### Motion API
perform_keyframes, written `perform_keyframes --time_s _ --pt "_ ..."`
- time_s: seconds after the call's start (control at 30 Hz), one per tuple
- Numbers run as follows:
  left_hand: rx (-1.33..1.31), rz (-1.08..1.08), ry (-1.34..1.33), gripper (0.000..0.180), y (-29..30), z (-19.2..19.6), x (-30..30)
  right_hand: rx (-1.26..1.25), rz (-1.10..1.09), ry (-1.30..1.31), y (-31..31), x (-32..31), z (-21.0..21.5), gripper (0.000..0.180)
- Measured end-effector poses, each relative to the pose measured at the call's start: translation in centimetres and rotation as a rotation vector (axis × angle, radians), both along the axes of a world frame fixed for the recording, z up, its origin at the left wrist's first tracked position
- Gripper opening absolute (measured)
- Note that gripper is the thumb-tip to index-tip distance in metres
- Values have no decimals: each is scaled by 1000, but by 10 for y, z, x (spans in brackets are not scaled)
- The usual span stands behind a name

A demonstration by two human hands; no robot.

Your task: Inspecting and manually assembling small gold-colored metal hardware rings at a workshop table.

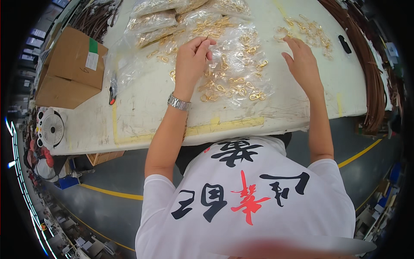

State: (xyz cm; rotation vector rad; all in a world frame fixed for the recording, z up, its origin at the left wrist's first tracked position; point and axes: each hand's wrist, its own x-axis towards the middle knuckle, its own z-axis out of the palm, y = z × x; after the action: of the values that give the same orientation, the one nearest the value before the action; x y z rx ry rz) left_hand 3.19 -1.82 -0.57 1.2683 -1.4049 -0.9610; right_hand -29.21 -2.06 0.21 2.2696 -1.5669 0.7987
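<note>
My left hand (192, 60), with a metal-banded watch (179, 102) on its wrist, is raised over the clasps. Its thumb and fingers are pinched together, and a tiny bit of something pokes out at the tips, too small to name. Beneath it, gold swivel clasps (224, 62) lie scattered on a clear plastic sheet or bag (239, 47). Farther right, my right hand (304, 64) is open, thumb apart from the stretched fingers. Its fingertips are beside a few gold clasps at the edge of a looser pile of clasps (312, 32).
Filled clear bags of clasps (153, 21) are stacked at the far side of the white table (146, 116). A cardboard box (73, 69), a red-and-black cutter (112, 95) and a small white fan (51, 128) stand left. Brown strips (373, 86) and a black object (344, 44) lie right.
</note>
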Motion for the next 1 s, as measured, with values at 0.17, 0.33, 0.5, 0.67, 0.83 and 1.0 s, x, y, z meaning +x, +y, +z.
perform_keyframes --time_s 0.17,0.33,0.5,0.67,0.83,1.0 --pt "-13 -12 58 24 -2 -9 -2 391 368 -96 99 34 14 29" --pt "14 10 61 24 -3 -12 -9 176 390 67 89 43 -39 24" --pt "-8 17 105 24 3 -13 -12 160 580 358 75 37 -32 18" --pt "-5 68 100 23 5 -19 -3 190 656 410 57 50 -31 12" --pt "11 23 237 23 5 -4 2 430 552 46 49 60 -6 17" --pt "115 -93 125 22 18 27 2 835 572 -948 15 88 -5 20"
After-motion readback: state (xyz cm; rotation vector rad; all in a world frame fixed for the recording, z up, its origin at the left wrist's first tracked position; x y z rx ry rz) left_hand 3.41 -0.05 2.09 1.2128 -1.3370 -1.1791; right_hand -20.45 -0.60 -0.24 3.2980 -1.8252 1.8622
